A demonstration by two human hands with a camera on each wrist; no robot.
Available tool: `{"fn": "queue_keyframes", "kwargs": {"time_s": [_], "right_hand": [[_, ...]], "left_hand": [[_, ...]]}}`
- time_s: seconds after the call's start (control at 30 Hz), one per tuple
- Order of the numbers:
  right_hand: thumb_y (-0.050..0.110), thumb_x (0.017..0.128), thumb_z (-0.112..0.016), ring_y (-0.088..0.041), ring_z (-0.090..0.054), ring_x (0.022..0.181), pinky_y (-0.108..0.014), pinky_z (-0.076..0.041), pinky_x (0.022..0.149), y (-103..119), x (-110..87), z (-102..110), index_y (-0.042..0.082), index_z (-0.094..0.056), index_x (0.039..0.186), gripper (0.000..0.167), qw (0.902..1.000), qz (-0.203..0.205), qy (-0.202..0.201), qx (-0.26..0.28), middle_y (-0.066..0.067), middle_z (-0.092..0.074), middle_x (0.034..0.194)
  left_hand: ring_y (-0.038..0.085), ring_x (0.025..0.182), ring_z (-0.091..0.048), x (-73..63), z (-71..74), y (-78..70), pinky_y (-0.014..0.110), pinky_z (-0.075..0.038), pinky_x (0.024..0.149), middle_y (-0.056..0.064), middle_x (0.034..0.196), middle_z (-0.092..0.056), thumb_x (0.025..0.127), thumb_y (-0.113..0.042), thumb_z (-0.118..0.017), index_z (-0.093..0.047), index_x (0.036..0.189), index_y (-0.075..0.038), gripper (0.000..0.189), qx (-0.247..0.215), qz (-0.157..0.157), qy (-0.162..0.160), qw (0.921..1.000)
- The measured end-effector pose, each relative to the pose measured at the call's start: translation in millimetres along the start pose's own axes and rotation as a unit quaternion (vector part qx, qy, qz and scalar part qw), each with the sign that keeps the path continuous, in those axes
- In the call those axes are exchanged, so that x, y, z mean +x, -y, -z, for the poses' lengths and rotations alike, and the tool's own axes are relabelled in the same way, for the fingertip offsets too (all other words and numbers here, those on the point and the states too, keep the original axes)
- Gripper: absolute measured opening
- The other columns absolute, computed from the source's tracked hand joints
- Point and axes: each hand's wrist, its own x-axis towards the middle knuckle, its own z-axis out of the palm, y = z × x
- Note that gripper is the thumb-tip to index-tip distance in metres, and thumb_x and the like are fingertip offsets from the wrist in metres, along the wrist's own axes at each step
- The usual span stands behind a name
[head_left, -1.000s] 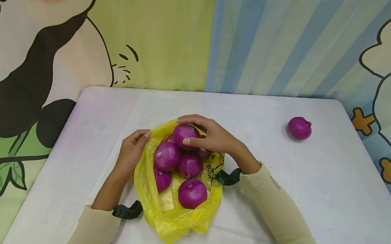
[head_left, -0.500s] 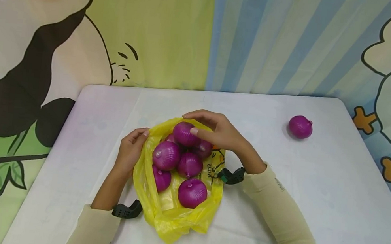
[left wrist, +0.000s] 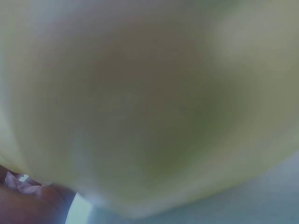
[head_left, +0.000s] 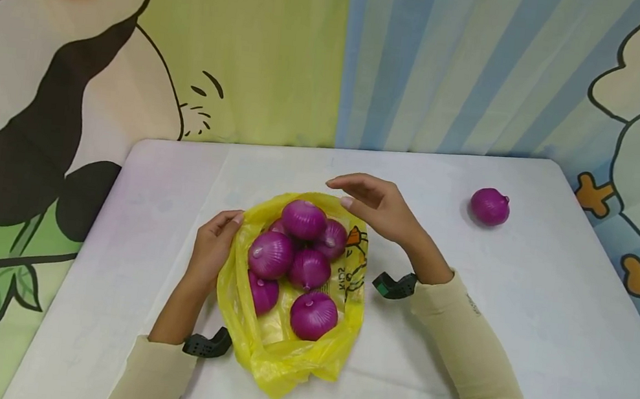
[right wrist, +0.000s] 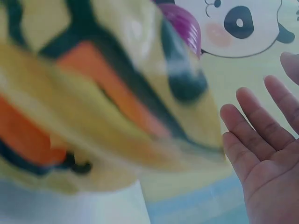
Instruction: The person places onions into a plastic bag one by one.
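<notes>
Several purple onions (head_left: 270,255) lie heaped in a yellow plastic bag (head_left: 278,371), whose mouth is spread wide. My left hand (head_left: 212,243) pinches the bag's rim at its upper left between thumb and fingers. Just off the bag's upper right edge, my right hand (head_left: 383,207) holds nothing, its fingers and thumb apart. The right wrist view shows its open palm (right wrist: 271,172) beside the printed side of the bag. Blurred bag plastic fills most of the left wrist view and hides nearly all of the left hand there.
One loose onion (head_left: 489,207) sits on the white table (head_left: 425,366) toward the back right corner. A cartoon-printed cloth (head_left: 288,53) hangs behind the table's far edge.
The right hand has let go of the topmost onion in the bag and drawn away to the right. The left hand keeps its hold on the rim.
</notes>
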Motion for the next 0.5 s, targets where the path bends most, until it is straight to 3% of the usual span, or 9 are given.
{"fn": "queue_keyframes", "kwargs": {"time_s": [0.5], "right_hand": [[-0.001, 0.096, -0.057, -0.029, -0.053, 0.122, -0.036, -0.041, 0.104, 1.4, -23.0, 50.8, -0.009, -0.058, 0.124, 0.029, 0.9967, -0.034, -0.055, -0.049, -0.022, -0.057, 0.127]], "left_hand": [[0.016, 0.090, -0.064, -0.8, 1.5, -0.9, 0.026, -0.056, 0.076, 0.009, 0.112, -0.063, 0.100, -0.033, -0.056, -0.061, 0.123, -0.003, 0.038, -0.015, 0.004, 0.013, 0.9998]]}}
